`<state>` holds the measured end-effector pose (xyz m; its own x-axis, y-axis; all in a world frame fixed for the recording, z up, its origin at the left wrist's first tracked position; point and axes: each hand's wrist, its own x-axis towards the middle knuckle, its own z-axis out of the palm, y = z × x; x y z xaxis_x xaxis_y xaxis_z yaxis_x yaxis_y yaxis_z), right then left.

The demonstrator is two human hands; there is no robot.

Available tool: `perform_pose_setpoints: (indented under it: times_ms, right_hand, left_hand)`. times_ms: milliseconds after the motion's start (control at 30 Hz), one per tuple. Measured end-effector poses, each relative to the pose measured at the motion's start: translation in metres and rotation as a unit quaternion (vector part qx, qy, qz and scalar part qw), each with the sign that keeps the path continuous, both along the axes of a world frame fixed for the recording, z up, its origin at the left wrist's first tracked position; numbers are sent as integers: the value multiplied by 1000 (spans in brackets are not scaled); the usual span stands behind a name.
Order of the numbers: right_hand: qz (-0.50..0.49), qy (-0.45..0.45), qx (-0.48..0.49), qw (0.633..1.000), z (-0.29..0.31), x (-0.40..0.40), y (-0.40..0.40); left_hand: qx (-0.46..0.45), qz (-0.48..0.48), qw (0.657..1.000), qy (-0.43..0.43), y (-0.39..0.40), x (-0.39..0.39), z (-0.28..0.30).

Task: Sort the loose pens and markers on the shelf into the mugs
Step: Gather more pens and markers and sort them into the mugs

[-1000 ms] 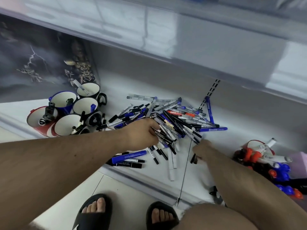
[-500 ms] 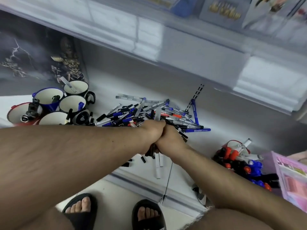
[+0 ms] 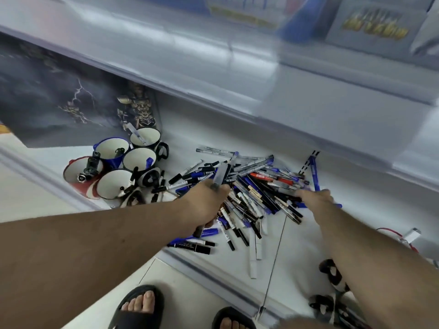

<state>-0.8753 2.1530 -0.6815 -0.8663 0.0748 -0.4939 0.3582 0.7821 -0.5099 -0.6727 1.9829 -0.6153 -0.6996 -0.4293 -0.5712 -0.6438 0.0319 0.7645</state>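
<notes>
While left hand grip clamps a pen, right hand unclear, on pile w/ mugs beside.

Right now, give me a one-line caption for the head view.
Left hand grips a grey pen while right hand reaches into the pen pile beside the mugs.

Bare forearms, no sleeves — black open-toe slide sandals on both feet (toes showing).

Both bare forearms stretched forward, well apart; left hand fisted, knuckles up; right hand reaching down, fingers hidden.
</notes>
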Motion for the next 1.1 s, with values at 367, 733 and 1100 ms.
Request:
perform_pose_setpoints:
  times_ms: [367,733,1100]
  right_hand:
    - [131,-45,45,989,-156,-110,43]
    - [195,64,155,966,-70,-7,16]
    - [163,17,71,984,-94,-21,24]
  left_hand:
    - [-27,0,1000,13,-16,31,-7]
    - [-27,-31,999,30,-6,26,-5]
    - [-25,-37,999,17,-8,26,-9]
